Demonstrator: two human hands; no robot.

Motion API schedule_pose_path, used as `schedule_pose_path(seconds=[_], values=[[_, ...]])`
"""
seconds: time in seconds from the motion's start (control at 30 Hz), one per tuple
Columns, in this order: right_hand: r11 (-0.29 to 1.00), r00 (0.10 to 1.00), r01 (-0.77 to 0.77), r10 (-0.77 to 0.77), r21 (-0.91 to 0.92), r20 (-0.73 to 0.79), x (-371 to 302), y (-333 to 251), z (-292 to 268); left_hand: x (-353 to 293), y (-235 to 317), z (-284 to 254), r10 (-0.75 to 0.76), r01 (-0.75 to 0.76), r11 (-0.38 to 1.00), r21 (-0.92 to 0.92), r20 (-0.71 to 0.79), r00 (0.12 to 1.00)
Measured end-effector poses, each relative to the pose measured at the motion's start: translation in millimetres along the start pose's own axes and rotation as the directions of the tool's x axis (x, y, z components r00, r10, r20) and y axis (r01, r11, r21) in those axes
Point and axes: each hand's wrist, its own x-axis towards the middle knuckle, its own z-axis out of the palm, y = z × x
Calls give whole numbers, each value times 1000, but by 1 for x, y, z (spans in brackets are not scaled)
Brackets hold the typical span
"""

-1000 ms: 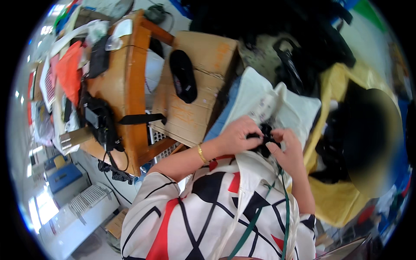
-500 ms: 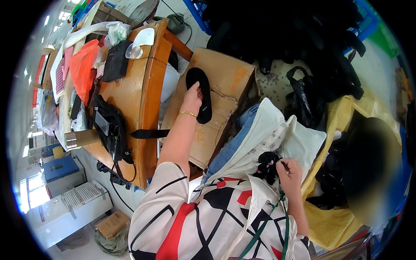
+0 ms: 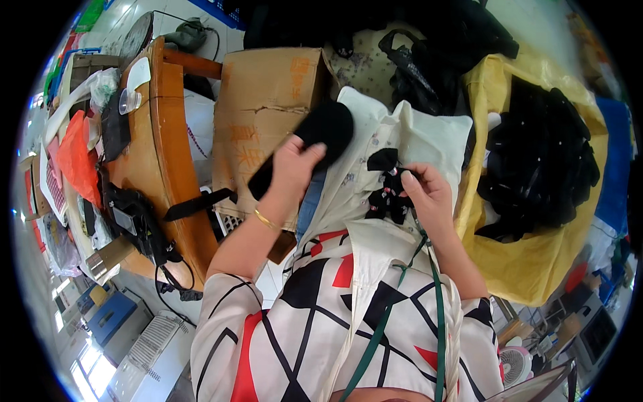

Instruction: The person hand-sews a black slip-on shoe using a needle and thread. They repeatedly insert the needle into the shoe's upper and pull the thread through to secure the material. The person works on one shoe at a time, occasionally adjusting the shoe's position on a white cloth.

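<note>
My left hand [image 3: 295, 164] is closed round a black shoe sole [image 3: 333, 128], a flat, rounded shape held tilted over the edge of the cardboard box and blurred by motion. Above my lap, my right hand [image 3: 432, 197] pinches the edge of a small black fabric piece [image 3: 392, 194] with tiny pink and white marks. Several such dark pieces lie bunched on the white cloth [image 3: 429, 134] spread over my legs. Just what sits between the right fingertips is partly hidden.
A cardboard box [image 3: 268, 87] stands ahead, beside a wooden table [image 3: 157, 134] at left bearing bags and a flask [image 3: 110, 258]. At right is a yellow sack [image 3: 516, 275] filled with black soles or shoes [image 3: 542, 161]. A black plastic bag [image 3: 415, 74] lies beyond my lap.
My left hand has brought the black sole from above the box toward my lap. The right hand stays at the small black pieces. My view has turned right, showing more of the yellow sack.
</note>
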Motion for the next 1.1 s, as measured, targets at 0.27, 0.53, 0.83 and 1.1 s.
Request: schedule_pose_path(seconds=[0.27,0.53,0.83,1.1], values=[[999,1000,-13,13,30,-12,1,22,37,-80,-27,47,-142,162,971,-175,120,983],[794,930,367,-295,-484,221,-11,23,32,-78,-20,58,-262,289,867,-406,121,957],[981,976,-152,168,-119,136,-13,8,22,-74,-27,56,-317,309,859,-408,50,947],[926,979,-12,87,-377,182,-4,9,28,-74,-25,55,-351,333,844,-421,36,936]])
